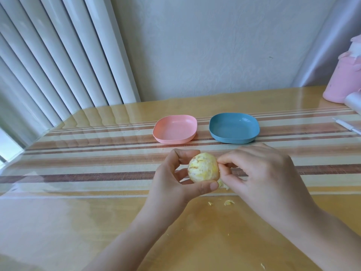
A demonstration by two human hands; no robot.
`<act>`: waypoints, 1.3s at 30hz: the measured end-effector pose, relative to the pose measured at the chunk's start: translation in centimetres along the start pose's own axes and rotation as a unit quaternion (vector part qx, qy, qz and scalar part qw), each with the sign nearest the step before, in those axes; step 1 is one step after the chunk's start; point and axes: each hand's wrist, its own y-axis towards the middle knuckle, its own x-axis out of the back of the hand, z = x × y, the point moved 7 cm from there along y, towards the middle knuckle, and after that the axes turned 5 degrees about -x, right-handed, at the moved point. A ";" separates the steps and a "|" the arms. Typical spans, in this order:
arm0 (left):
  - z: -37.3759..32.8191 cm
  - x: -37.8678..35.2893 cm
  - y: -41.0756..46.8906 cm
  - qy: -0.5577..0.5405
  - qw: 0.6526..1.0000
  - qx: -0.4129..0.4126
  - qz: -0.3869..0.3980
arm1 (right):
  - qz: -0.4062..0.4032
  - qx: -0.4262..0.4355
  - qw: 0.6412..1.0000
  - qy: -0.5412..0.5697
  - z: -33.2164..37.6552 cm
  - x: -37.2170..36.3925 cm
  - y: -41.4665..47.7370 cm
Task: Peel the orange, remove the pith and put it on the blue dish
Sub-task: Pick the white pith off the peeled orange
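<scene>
Both hands on the orange [203, 167]: left hand [172, 184] curled round it, right hand [259, 173] in a pinch at its side.

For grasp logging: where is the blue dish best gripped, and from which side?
Probably the near rim of the blue dish, pinched from the person's side: it sits flat with a raised lip, that edge is unobstructed, and the pink dish crowds its left.

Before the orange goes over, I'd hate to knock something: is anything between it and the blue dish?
Nothing visible. The left hand holds the orange, the right hand pinches at its side, and only bare table lies between it and the empty blue dish beyond. The pink dish sits left of that path.
</scene>
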 end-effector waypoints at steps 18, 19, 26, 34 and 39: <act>-0.5 -0.2 0.2 -0.041 0.999 -0.008 0.031 | 0.016 -0.075 0.995 0.069 -0.4 0.6 0.6; -0.5 -0.2 0.2 -0.046 0.998 -0.008 0.035 | 0.022 -0.084 0.993 0.084 -0.4 0.5 0.6; -0.7 -0.4 0.3 -0.091 0.994 -0.011 0.054 | 0.063 -0.181 0.962 0.196 -1.5 0.1 0.4; -0.7 -0.6 0.3 -0.159 0.984 -0.011 0.079 | 0.125 -0.295 0.860 0.397 -3.0 -2.1 -0.2; -0.8 -0.1 0.6 -0.178 0.982 -0.020 0.053 | 0.123 -0.298 0.803 0.501 -2.6 -2.5 -0.2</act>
